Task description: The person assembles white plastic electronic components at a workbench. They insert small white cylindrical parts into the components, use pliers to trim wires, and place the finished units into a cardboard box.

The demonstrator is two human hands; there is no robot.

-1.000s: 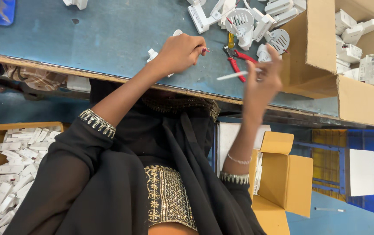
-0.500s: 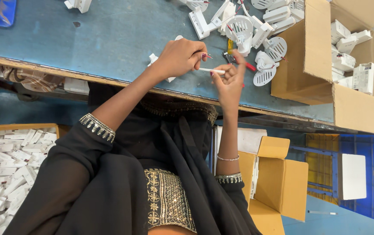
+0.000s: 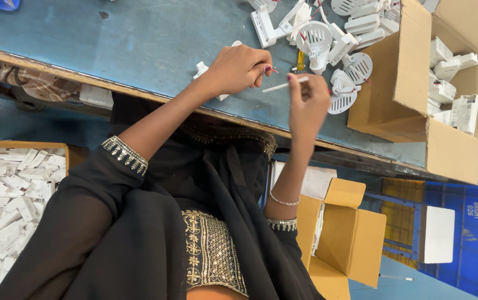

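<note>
Thin white stick (image 3: 284, 85) pinched in right hand (image 3: 307, 103) fingertips, tip near left hand (image 3: 238, 69)

**One head-worn view, steep and close over the bench edge**

A single camera sits on the person's head and looks steeply down past their chest and lap. It faces the blue worktable (image 3: 111, 39), which fills the far part of the picture and runs at a slant, lower toward the right. Both hands are close to the lens, mid-frame. The tray of white parts (image 3: 11, 194) lies near left and an open cardboard box (image 3: 344, 233) near right. No second view overlaps it.
</note>
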